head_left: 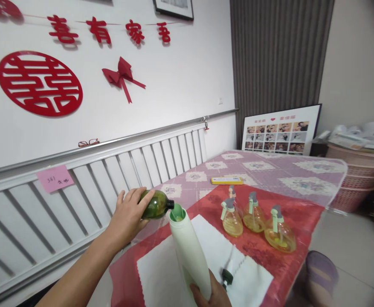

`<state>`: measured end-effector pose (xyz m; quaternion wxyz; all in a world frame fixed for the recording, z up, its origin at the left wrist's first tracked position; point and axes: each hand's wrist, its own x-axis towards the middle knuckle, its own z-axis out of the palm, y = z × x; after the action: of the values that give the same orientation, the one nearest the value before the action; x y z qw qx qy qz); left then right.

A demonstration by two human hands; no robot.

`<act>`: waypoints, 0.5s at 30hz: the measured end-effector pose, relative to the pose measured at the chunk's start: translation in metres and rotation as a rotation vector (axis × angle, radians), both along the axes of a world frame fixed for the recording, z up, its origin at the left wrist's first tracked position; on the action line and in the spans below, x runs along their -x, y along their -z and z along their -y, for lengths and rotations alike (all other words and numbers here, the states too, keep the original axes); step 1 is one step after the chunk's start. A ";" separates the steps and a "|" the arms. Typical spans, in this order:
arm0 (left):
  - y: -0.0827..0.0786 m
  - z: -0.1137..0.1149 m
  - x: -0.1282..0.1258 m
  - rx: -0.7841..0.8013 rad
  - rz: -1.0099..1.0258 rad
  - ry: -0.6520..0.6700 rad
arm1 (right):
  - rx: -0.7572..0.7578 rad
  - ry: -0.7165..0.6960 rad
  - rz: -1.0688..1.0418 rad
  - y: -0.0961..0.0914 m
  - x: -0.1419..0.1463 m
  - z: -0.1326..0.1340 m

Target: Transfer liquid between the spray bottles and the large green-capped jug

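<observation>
My left hand [131, 209] is wrapped round a green see-through bottle [156, 204], which lies tilted on its side. Its black neck meets the green funnel-like mouth [178, 213] of a tall pale green bottle [188, 247]. Lower down, my right hand [215, 294] grips the pale bottle near its bottom and holds it at a slant over a white cloth [158, 273]. On that cloth, beside my right hand, lies a dark green pump or dropper top [227, 277] with a clear stem. Whether liquid is flowing between the bottles is hard to see.
Several round spray bottles [232, 221] with yellowish liquid stand on the red cloth [289, 204] to the right. Behind them lies a yellow flat case [227, 181]. A white radiator [148, 162] runs along the left, and stacked pink baskets [346, 187] stand beyond the table.
</observation>
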<state>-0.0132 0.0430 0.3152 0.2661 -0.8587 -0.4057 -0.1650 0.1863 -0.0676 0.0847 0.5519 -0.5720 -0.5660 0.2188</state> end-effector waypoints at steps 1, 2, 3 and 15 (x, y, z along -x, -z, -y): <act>-0.001 0.001 0.000 -0.003 -0.004 0.001 | 0.003 -0.001 0.001 0.000 0.000 0.000; -0.002 0.001 -0.001 -0.004 -0.009 0.003 | 0.005 0.000 0.003 0.000 0.000 0.000; -0.002 0.002 -0.001 -0.006 -0.014 0.004 | 0.006 0.002 0.006 0.000 0.000 0.000; -0.006 0.002 -0.002 -0.045 -0.058 0.004 | -0.014 0.004 -0.002 -0.002 0.001 0.000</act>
<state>-0.0113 0.0414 0.3210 0.2965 -0.8577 -0.3926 -0.1495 0.1857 -0.0676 0.0870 0.5571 -0.5687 -0.5659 0.2145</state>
